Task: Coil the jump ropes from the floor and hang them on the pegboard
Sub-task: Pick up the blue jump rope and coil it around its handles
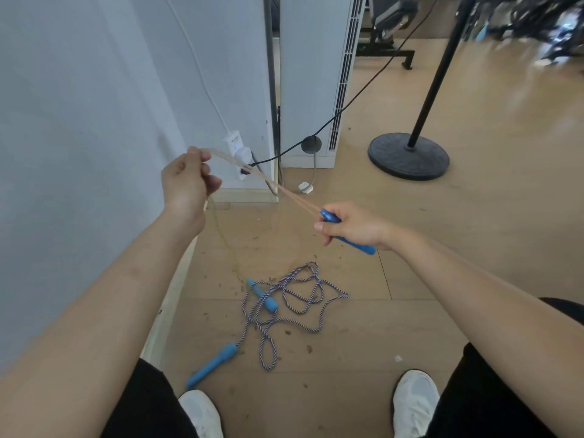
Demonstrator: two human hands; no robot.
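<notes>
My right hand (354, 227) grips the blue handle (330, 216) of a pale translucent jump rope (268, 181). Doubled strands of that rope run up and left to my left hand (186, 181), which pinches them. A thin strand hangs from my left hand down to a second blue handle (264, 295) on the floor. A braided blue-and-white jump rope (303, 295) lies tangled on the floor between my feet, with its blue handle (213, 363) near my left shoe. The pegboard is not in view.
A white wall (94, 121) stands close on the left, with a plugged socket (237, 150) and a black cable. A white floor-standing unit (316, 90) is ahead. A black pole on a round base (407, 156) stands to the right. Wood floor with small debris.
</notes>
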